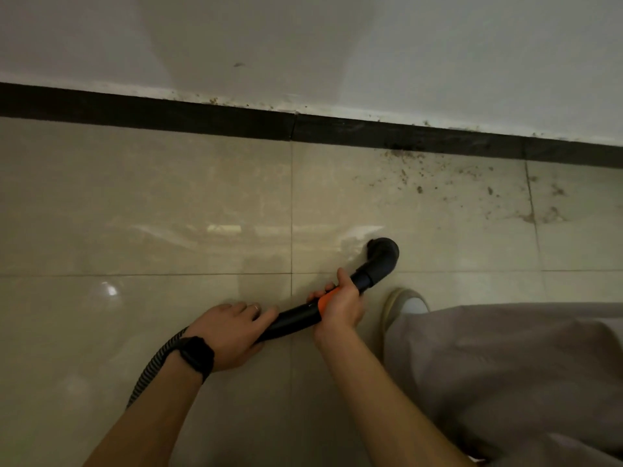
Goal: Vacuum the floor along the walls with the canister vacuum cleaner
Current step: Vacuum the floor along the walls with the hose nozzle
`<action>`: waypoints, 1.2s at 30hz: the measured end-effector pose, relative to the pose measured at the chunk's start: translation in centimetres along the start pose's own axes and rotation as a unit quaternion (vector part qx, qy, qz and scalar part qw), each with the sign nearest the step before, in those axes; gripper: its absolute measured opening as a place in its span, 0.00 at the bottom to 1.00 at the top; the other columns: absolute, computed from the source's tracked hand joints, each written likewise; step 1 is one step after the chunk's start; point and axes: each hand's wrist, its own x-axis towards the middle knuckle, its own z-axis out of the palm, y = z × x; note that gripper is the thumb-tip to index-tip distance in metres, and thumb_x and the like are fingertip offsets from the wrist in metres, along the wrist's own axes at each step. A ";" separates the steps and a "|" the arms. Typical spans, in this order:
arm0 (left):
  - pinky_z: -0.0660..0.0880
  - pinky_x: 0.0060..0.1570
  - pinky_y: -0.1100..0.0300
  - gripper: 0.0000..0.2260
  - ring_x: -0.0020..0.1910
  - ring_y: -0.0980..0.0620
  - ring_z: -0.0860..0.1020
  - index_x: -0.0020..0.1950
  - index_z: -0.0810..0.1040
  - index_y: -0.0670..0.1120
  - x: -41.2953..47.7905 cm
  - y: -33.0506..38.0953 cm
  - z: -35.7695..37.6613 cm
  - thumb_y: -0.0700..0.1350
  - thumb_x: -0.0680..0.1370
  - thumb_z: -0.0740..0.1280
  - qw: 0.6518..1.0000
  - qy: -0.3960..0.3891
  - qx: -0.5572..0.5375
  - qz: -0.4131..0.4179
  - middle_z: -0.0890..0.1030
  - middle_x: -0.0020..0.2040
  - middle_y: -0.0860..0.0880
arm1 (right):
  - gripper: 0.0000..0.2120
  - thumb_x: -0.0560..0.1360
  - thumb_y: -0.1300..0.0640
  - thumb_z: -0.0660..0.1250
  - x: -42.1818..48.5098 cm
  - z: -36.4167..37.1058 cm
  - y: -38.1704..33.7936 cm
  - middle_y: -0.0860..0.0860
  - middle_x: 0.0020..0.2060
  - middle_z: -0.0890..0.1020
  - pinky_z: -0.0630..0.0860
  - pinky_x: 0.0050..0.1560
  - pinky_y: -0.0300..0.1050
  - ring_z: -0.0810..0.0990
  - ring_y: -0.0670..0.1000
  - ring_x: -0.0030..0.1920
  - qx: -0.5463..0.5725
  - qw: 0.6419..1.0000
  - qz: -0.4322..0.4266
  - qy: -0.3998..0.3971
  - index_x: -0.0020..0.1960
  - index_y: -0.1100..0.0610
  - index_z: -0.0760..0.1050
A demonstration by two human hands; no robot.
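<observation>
Left grip (232, 335) and right grip (340, 308) both hold the black hose (293, 319); dirt (421, 170) lies by the wall (303, 45).

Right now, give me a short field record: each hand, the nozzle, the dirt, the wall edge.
left hand: grips the black vacuum tube near the ribbed hose
right hand: grips the tube at its orange band
nozzle end: over cleaner tile, short of the dirt
dirt: scattered by the dark baseboard, ahead and right of the nozzle
floor contact: cannot tell
</observation>
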 end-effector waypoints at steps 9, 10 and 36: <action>0.71 0.52 0.52 0.23 0.59 0.45 0.74 0.75 0.52 0.51 4.4 2.6 -1.7 0.54 0.82 0.56 1.000 0.002 0.014 0.006 0.72 0.66 0.46 | 0.06 0.79 0.60 0.69 2.3 -0.9 -4.0 0.51 0.26 0.71 0.73 0.26 0.45 0.70 0.50 0.21 0.008 0.999 -0.034 0.015 0.54 0.60 0.74; 0.71 0.53 0.52 0.23 0.59 0.45 0.73 0.75 0.52 0.52 3.6 2.0 -1.9 0.54 0.82 0.56 1.000 -0.010 0.016 0.001 0.71 0.66 0.47 | 0.07 0.79 0.60 0.69 1.8 -0.9 -3.2 0.51 0.26 0.72 0.73 0.26 0.45 0.70 0.50 0.21 0.009 0.999 -0.033 0.020 0.55 0.60 0.75; 0.71 0.55 0.53 0.22 0.61 0.45 0.72 0.75 0.52 0.50 2.9 1.8 -0.2 0.49 0.83 0.55 0.997 0.044 0.043 -0.055 0.71 0.66 0.47 | 0.06 0.77 0.60 0.69 0.9 0.7 -2.6 0.49 0.26 0.71 0.71 0.25 0.41 0.68 0.49 0.22 0.037 0.998 -0.001 -0.043 0.47 0.58 0.72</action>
